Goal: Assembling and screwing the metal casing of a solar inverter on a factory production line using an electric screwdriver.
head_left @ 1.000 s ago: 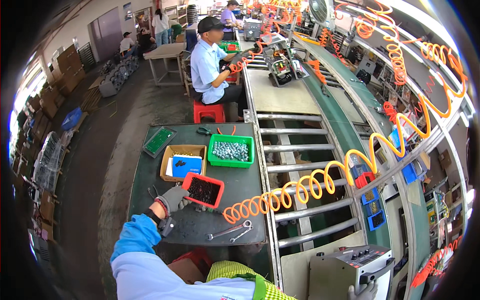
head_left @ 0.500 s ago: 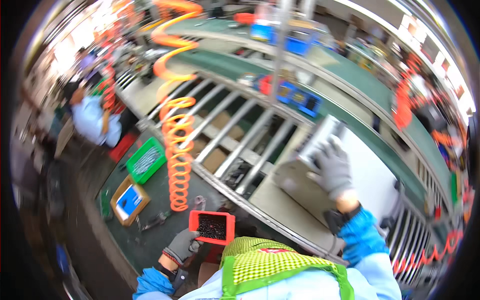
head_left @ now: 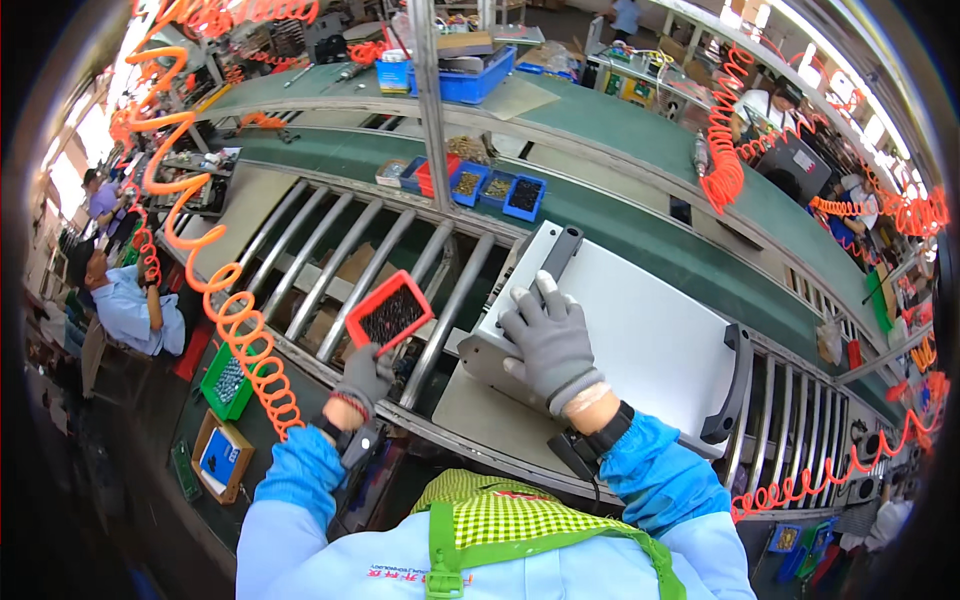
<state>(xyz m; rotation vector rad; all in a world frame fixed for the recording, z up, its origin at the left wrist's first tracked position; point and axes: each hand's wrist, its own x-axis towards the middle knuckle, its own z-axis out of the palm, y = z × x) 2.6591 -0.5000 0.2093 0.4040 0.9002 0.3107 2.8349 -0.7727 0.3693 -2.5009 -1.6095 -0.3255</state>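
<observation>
Both hands busy: left hand [head_left: 362, 377] grips red tray [head_left: 389, 311], right hand [head_left: 548, 343] presses white panel [head_left: 640, 345].

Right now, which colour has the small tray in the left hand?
Red tray, dark small parts inside; left hand holds it. Head view.

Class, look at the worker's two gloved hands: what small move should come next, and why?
Probably set the red tray down beside the white panel. The left hand holds it, full of small dark parts, in the air over the rollers, while the right hand rests flat on the panel.
</observation>
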